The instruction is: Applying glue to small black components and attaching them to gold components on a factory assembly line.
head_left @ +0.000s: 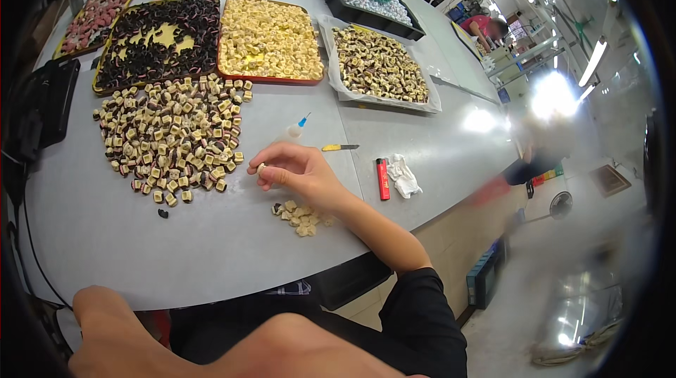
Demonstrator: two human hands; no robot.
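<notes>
My right hand [299, 172] is raised just above the table, thumb and fingertips pinching a small cream-coloured piece [261, 167]. Below it lies a little heap of cream pieces [301, 219], a few with dark parts. Left of that hand spreads a large pile of small cream-and-dark blocks [172, 131], with one loose black piece [163, 214] at its near side. Just beyond the hand is a clear bottle with a blue needle tip [296, 128]. My left arm [105, 314] is bent along the bottom edge; its hand's fingers cannot be made out.
Behind the pile stand trays of black pieces [130, 54], cream pieces [271, 33] and cream-and-dark blocks [380, 64]. A pink-filled tray [95, 19] and black bin [370, 1] are farther back. A yellow knife [340, 147], red lighter [382, 179] and crumpled tissue [403, 177] lie right.
</notes>
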